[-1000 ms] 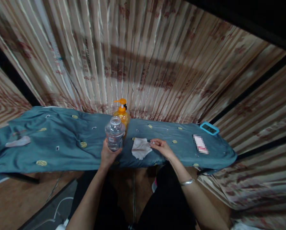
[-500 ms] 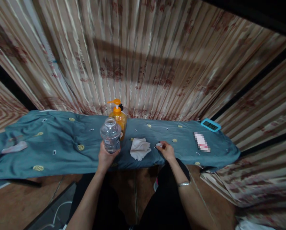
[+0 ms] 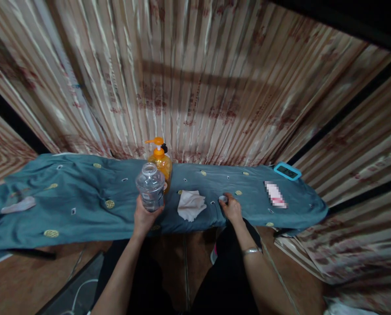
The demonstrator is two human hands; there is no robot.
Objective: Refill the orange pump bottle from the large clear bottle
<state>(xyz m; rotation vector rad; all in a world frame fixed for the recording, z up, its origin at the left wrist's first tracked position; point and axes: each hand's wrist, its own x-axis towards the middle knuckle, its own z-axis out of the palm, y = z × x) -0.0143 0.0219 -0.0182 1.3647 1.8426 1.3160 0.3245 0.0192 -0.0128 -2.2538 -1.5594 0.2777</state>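
My left hand (image 3: pixel 146 216) is wrapped round the lower part of a clear plastic bottle (image 3: pixel 150 188), which stands upright with its neck uncapped. My right hand (image 3: pixel 232 208) pinches a small white bottle cap (image 3: pixel 223 199) low over the cloth-covered surface; whether the cap touches the cloth I cannot tell. Between my hands lies a crumpled white cloth or tissue (image 3: pixel 191 204). Just behind the clear bottle is an orange pump bottle (image 3: pixel 162 165), partly hidden by it.
A blue-framed digital clock (image 3: pixel 287 171) sits at the far right, with a blurred-out pinkish packet (image 3: pixel 276 194) nearer me. A pale, thin item (image 3: pixel 18 204) lies at the left end. Teal fabric (image 3: pixel 93 218) covers the narrow table, and a striped curtain (image 3: pixel 182 87) hangs behind.
My right hand has shifted slightly right with the cap, which now sits lower between the fingers. The left hand keeps its hold on the bottle almost unmoved.
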